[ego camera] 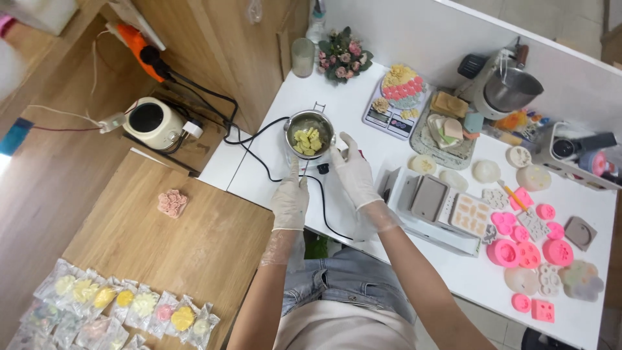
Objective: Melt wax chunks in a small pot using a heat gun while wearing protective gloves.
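Observation:
A small steel melting pot (310,133) with yellow chunks inside stands near the left end of the white table (350,97). My right hand (354,174), in a thin clear glove, touches the pot's right side with fingers spread. My left hand (289,201), also gloved, hovers just below the pot by its black cable (259,139), holding what looks like a thin stick pointing up at the pot.
A digital scale (395,97) bearing coloured pieces, grey moulds (431,198), pink silicone moulds (518,249) and a metal mixer bowl (512,87) fill the table's right. On the wooden table at left lie a pink flower piece (172,203) and several bagged items (123,308). A white cooker (152,122) sits on the floor.

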